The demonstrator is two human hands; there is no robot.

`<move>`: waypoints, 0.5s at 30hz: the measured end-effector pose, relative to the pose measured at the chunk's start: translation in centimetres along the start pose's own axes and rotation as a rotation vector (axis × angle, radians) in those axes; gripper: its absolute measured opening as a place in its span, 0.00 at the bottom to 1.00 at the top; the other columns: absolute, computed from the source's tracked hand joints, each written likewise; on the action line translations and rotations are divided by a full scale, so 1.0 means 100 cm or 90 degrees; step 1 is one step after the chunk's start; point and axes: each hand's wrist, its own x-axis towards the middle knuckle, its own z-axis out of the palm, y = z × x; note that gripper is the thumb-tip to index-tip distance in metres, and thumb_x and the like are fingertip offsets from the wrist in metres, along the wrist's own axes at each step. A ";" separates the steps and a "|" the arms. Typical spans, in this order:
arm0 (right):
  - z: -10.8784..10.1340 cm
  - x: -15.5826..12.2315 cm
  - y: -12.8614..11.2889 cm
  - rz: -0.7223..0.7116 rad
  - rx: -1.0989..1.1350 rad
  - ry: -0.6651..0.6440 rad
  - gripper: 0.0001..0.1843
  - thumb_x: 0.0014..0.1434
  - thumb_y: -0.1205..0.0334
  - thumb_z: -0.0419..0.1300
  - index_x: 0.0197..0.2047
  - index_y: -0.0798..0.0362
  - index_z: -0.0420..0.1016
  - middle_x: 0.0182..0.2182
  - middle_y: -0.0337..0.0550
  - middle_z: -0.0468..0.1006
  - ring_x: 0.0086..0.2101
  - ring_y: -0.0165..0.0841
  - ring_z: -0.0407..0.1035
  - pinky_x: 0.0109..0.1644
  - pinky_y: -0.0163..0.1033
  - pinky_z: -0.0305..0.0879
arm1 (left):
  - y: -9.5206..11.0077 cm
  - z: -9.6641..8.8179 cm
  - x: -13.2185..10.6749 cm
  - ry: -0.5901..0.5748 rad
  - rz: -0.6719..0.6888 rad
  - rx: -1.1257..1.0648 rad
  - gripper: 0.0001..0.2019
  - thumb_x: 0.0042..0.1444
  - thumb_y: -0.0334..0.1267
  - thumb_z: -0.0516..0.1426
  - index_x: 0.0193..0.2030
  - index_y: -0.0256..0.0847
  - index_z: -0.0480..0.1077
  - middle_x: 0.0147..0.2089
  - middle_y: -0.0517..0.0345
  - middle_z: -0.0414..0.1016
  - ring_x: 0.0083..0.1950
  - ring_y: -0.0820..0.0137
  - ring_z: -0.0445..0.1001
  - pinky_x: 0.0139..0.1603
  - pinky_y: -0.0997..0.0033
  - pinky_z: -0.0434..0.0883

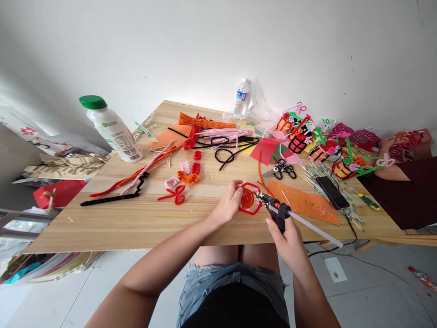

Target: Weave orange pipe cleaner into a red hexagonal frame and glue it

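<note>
Near the front of the table [119, 228]: fuzzy red-and-orange shape [247, 199] | left hand [231, 201] pinches its left side | right hand [287, 237] grips the glue gun [277, 212] | probably light, soft, bendy; hold the rim, away from the gun's tip

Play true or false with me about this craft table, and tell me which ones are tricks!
1. The right hand holds the glue gun. True.
2. The tall white bottle has a red cap. False: the cap is green.
3. The left hand holds the scissors. False: the left hand holds the red-edged piece.
4. The phone has a dark screen. True.
5. The black-handled scissors are on the floor. False: the scissors lie on the table.
</note>
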 end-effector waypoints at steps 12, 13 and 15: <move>0.001 -0.001 -0.001 -0.006 -0.011 0.026 0.27 0.56 0.44 0.55 0.53 0.54 0.69 0.48 0.54 0.78 0.49 0.47 0.71 0.54 0.53 0.66 | -0.004 0.000 0.002 -0.015 0.045 0.052 0.17 0.63 0.43 0.46 0.53 0.36 0.60 0.47 0.49 0.70 0.45 0.67 0.69 0.48 0.65 0.66; 0.001 -0.001 0.000 -0.001 -0.014 0.026 0.28 0.56 0.44 0.55 0.53 0.54 0.69 0.48 0.55 0.78 0.50 0.48 0.71 0.55 0.53 0.66 | -0.004 0.000 0.002 -0.017 0.046 0.053 0.17 0.63 0.43 0.45 0.54 0.36 0.60 0.46 0.49 0.70 0.44 0.67 0.69 0.47 0.64 0.66; 0.001 -0.001 0.000 0.008 -0.018 0.025 0.29 0.56 0.43 0.55 0.53 0.54 0.69 0.48 0.56 0.78 0.50 0.48 0.71 0.55 0.54 0.65 | -0.005 0.000 0.002 -0.022 0.045 0.058 0.17 0.63 0.42 0.45 0.54 0.36 0.59 0.46 0.49 0.70 0.43 0.67 0.69 0.47 0.64 0.67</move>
